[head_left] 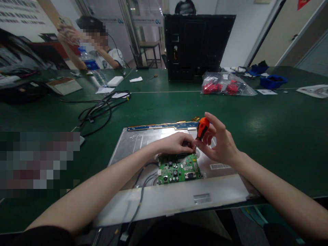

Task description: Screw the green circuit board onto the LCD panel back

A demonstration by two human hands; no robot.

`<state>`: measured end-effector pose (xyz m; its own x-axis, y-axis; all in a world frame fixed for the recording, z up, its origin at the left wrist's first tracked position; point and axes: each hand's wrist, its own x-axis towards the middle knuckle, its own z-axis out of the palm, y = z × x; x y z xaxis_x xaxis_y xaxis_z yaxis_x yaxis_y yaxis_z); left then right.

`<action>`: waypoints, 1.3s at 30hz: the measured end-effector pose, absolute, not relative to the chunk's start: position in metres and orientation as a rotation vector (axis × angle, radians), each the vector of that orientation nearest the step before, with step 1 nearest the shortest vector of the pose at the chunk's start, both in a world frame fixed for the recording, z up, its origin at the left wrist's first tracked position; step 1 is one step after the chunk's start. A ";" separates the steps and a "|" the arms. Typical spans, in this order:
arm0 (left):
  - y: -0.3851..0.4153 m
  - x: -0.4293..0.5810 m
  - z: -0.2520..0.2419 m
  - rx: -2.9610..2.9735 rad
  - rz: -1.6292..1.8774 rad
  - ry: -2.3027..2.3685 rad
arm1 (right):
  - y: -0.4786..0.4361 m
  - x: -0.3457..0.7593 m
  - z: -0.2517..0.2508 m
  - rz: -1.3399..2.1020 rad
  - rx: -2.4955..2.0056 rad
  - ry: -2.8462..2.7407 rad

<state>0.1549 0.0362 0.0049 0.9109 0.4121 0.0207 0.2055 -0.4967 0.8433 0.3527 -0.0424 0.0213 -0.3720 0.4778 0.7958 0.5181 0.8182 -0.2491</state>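
My right hand [221,141] grips a short screwdriver [203,128] with an orange and black handle. The screwdriver tilts slightly, its shaft pointing down at the upper right corner of a green circuit board [178,169]. Close by the shaft, the fingers of my left hand [180,142] are pinched together; what they hold, if anything, is hidden. Beneath the board lies a silvery display panel [222,191], back side up, with a blue circuit strip [153,128] along its far edge. Grey cables [141,195] run from the board's left side over the panel's near edge.
Black cables [110,106] lie coiled on the green table [276,136]. Farther back stand a large black screen [198,48] and a water bottle [93,66], with a plastic bag of red items [225,83] between screen and panel. Another person [110,56] sits across the table, arms raised.
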 end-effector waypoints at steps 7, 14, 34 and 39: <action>0.036 0.155 0.005 2.101 0.260 0.446 | -0.045 0.352 0.026 -0.039 -0.751 -2.038; 0.036 0.154 0.006 2.099 0.240 0.453 | -0.046 0.352 0.026 -0.030 -0.751 -2.024; 0.037 0.155 0.004 2.092 0.260 0.436 | -0.047 0.353 0.026 0.007 -0.752 -2.033; 0.037 0.155 0.004 2.088 0.256 0.437 | -0.047 0.352 0.025 0.009 -0.752 -2.015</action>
<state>0.1546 0.0373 0.0038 0.9142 0.4052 0.0085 0.2058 -0.4821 0.8516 0.3522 -0.0466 0.0248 -0.3588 0.5108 0.7813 0.5037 0.8106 -0.2987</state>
